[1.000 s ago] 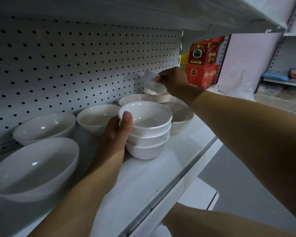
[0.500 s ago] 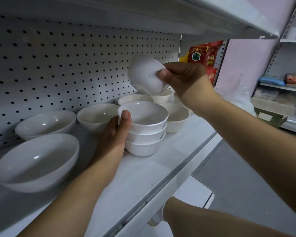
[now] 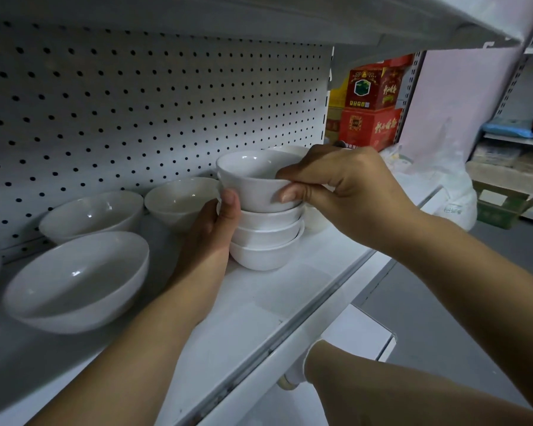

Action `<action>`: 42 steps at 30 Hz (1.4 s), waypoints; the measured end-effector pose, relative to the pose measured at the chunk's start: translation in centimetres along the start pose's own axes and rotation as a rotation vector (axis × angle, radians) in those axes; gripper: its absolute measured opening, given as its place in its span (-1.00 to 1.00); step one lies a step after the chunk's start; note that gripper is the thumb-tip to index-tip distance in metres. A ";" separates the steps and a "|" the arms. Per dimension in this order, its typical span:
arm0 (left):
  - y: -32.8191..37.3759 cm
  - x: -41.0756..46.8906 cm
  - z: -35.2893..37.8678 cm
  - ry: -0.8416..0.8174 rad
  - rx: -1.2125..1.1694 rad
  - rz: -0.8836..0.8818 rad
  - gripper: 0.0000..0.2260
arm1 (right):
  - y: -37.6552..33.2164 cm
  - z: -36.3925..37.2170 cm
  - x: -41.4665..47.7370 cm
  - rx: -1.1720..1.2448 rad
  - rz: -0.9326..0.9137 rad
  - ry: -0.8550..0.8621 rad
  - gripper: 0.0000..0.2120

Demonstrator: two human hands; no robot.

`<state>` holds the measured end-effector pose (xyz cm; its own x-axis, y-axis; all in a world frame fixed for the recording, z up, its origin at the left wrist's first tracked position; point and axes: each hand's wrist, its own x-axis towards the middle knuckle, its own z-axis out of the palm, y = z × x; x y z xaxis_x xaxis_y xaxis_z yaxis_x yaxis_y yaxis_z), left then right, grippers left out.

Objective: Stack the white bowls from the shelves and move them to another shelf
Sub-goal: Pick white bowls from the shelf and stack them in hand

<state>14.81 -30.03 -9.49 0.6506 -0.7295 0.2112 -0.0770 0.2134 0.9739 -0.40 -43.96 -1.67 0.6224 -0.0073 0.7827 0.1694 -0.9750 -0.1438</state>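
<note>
Your left hand [image 3: 211, 229] grips the stack [image 3: 266, 241] from its left side, thumb pressed against the top bowl [image 3: 253, 186]. Your right hand [image 3: 348, 192] pinches that top bowl by its right wall, fingers curled over the rim. It sits on three nested bowls. The stack stands on the shelf [image 3: 259, 305], between front edge and pegboard [image 3: 136, 118], toward the right end. A big bowl [image 3: 77, 281] sits near the front edge at the left. A second bowl [image 3: 93, 213] and a third bowl [image 3: 179, 198] line the back edge. Red boxes [image 3: 370, 112] stand beyond the right end.
</note>
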 end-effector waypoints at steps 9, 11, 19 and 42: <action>0.0 0.1 0.1 -0.024 0.001 0.057 -0.27 | 0.7 0.9 -0.4 0.010 -0.062 0.000 -0.76; 0.0 0.1 0.2 -0.023 -0.011 0.049 -0.26 | 0.7 0.9 -0.4 0.005 -0.072 0.000 -0.76; 1.1 -0.5 0.7 0.072 0.077 0.128 -0.12 | -0.1 0.0 -0.7 0.137 0.169 0.011 -0.65; 0.9 -0.8 0.9 0.008 0.038 0.257 -0.41 | 12.1 0.9 -2.3 -0.086 0.951 0.104 -0.60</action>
<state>13.56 -29.80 -8.69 0.6116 -0.6495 0.4518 -0.2685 0.3668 0.8907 0.85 -55.51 -5.76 0.3985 -0.8193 0.4123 -0.4308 -0.5641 -0.7044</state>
